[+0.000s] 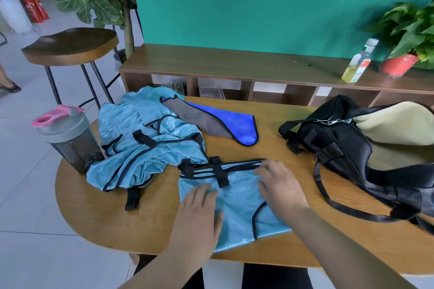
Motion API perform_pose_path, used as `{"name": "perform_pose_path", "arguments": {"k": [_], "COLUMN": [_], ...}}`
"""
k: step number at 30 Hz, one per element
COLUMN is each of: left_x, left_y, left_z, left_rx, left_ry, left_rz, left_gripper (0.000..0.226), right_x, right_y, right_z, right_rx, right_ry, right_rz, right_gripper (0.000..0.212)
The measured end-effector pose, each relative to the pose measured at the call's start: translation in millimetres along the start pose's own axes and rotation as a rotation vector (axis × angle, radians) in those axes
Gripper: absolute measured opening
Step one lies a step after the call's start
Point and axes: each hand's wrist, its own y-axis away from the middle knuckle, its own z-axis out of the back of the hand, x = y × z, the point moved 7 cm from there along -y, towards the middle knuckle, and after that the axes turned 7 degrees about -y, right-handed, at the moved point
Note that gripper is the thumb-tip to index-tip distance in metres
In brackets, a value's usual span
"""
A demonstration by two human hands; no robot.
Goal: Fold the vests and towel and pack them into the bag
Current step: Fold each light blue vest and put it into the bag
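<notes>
A light-blue vest (237, 204) with black trim and straps lies folded flat on the wooden table (112, 218) in front of me. My left hand (199, 213) presses flat on its left part. My right hand (279, 183) rests on its upper right edge, fingers spread. A crumpled heap of more light-blue vests (145, 143) lies to the left. Behind it lies a blue and grey towel (225, 122). The black bag (366, 157) stands open at the right, its pale yellow lining showing.
A grey shaker bottle (70, 141) with a pink lid stands at the table's left edge. Behind the table runs a low wooden shelf (234, 63) with a drink bottle (359, 63) and a potted plant (404, 42). A stool (70, 44) stands at the back left.
</notes>
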Motion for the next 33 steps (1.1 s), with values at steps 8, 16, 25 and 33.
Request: {"name": "perform_pose_path", "arguments": {"k": [8, 16, 25, 33], "left_x": [13.5, 21.8, -19.5, -17.7], "left_y": [-8.3, -19.8, -26.1, -27.8], "left_z": [-22.4, -7.5, -21.7, -31.5], "left_rx": [0.273, 0.256, 0.175, 0.237], "left_ry": [-0.242, -0.187, -0.143, -0.273], "left_rz": [-0.239, -0.315, -0.170, -0.189], "left_gripper": [0.079, 0.081, 0.073, 0.085], "right_x": [-22.7, -6.4, -6.6, 14.7], "right_y": [32.9, 63.1, 82.0, 59.0], "right_z": [-9.9, -2.1, 5.5, 14.1], "right_rx": [0.197, 0.277, 0.280, 0.060], "right_ry": [-0.087, 0.068, 0.114, 0.094], "right_rz": [-0.217, -0.297, -0.335, -0.227], "right_gripper": [0.048, 0.069, 0.090, 0.038]}}
